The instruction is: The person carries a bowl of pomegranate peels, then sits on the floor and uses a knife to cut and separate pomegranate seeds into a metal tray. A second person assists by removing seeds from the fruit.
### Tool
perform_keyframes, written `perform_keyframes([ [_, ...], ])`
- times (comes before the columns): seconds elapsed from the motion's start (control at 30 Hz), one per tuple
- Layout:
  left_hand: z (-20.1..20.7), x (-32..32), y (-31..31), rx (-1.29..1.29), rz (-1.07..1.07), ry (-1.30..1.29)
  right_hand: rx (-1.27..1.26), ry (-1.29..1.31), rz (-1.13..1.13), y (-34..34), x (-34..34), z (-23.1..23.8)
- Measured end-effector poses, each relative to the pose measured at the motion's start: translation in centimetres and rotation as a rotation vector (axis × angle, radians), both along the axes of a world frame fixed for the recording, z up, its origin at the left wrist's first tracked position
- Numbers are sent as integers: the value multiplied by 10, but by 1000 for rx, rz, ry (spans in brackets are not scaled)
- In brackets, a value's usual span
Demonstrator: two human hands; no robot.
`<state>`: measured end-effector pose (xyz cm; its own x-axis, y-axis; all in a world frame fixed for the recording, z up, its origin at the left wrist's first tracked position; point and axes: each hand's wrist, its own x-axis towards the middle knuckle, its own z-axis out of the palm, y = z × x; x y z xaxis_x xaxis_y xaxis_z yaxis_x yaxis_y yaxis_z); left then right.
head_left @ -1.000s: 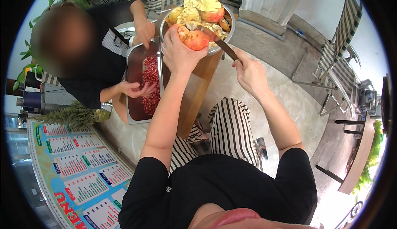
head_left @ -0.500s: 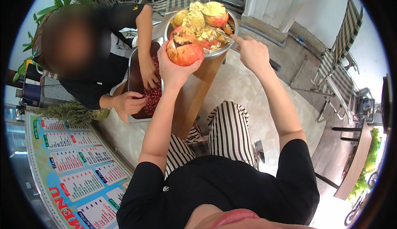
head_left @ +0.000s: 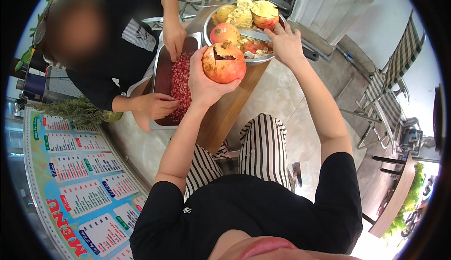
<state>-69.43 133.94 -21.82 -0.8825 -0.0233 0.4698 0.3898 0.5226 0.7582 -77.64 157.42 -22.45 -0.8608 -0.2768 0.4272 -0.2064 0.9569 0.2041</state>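
My left hand [head_left: 209,88] is closed around a red-and-yellow pomegranate [head_left: 224,65] with cuts and a broken opening in its top, held at the near side of a round metal bowl [head_left: 206,31]. My right hand [head_left: 286,46] reaches over the bowl's right rim with its fingers apart, close to a peeled-topped pomegranate [head_left: 266,14]. Across the bowl lies a knife, its blade [head_left: 253,34] over the peel and its black handle [head_left: 310,54] sticking out past the rim beneath my right hand. Another whole pomegranate [head_left: 225,34] and pale yellow peel pieces [head_left: 240,18] fill the bowl.
At left, a person's hands [head_left: 157,106] work in a metal tray [head_left: 162,67] of red pomegranate seeds [head_left: 182,84]. Bowl and tray rest on a wooden bench [head_left: 230,114]. A large printed menu board [head_left: 94,185] stands at lower left, and a checkered folding chair [head_left: 392,86] at right.
My right hand has gone from a pointing finger at the rim to spread fingers over the bowl. The knife blade now shows across it. The other person's far hand has moved up the tray.
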Motion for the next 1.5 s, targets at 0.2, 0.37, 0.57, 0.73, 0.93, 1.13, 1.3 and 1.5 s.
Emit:
perform_keyframes([
  [0.2,8,2,-1,-155,76,7,-1203,-676,442,-57,35,52],
  [0.37,17,-7,5,-257,104,-12,-1223,-661,475,-78,22,42],
  [0.57,31,-29,16,-268,182,-24,-1642,-418,370,-99,5,45],
  [0.73,38,-42,33,-184,242,-6,-2163,-455,360,-96,-14,64],
  [0.93,33,-44,38,-90,272,69,-2535,-396,230,-92,-30,66],
  [1.13,19,-43,29,35,264,82,-2978,-368,46,-87,-40,61],
  [1.3,20,-36,26,134,275,96,-3216,-357,89,-90,-45,51],
  [1.5,14,-36,15,297,244,116,-3249,-49,63,-77,-65,36],
])
